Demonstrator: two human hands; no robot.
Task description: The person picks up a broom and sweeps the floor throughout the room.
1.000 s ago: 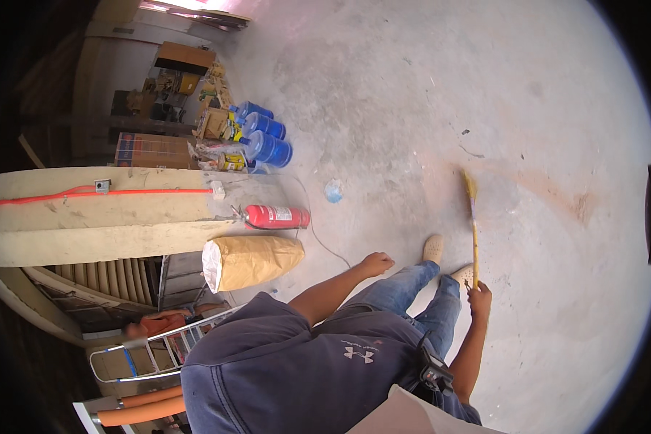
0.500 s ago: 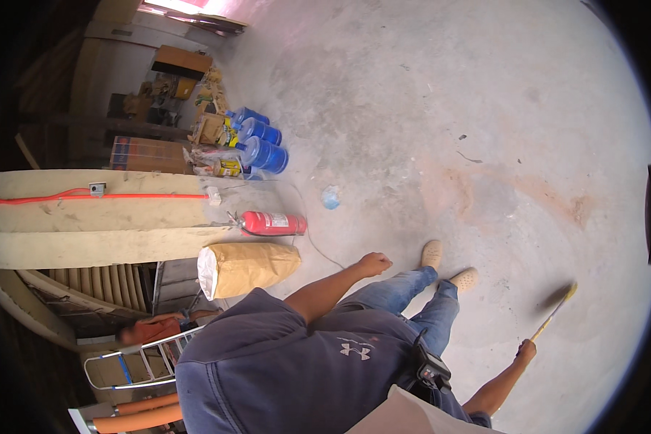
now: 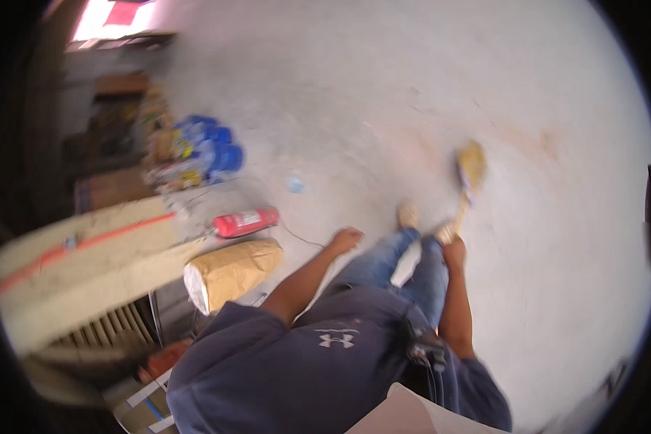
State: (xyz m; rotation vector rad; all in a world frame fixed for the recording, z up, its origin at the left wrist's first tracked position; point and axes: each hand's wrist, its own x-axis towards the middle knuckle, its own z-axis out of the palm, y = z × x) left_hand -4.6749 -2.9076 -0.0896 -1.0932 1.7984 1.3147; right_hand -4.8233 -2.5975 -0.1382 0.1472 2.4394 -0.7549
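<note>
My right hand (image 3: 453, 252) is closed around the handle of a broom (image 3: 473, 165), in front of my right shoe. The broom has a pale handle, a whitish-purple binding and a fan-shaped yellow head, blurred by motion. Its head points away from me, over the grey concrete floor (image 3: 550, 275); whether the bristles touch the floor I cannot tell. My left hand (image 3: 347, 239) hangs in front of my left hip, its fingers curled in with nothing visible in them. Past it to the left are a red fire extinguisher (image 3: 247, 222) and a brown paper sack (image 3: 237, 269) with a white end.
Several blue water jugs (image 3: 224, 155) stand at the left among boxes and clutter. A thin cable (image 3: 300, 237) lies on the floor by the extinguisher, and a light blue scrap (image 3: 295, 184) lies beyond. Behind the sack, a person in orange (image 3: 168, 359) is near a ladder (image 3: 146, 406).
My right hand has swung the broom from the far right inward and ahead of my feet. The view has turned, so the things at the left appear shifted and tilted.
</note>
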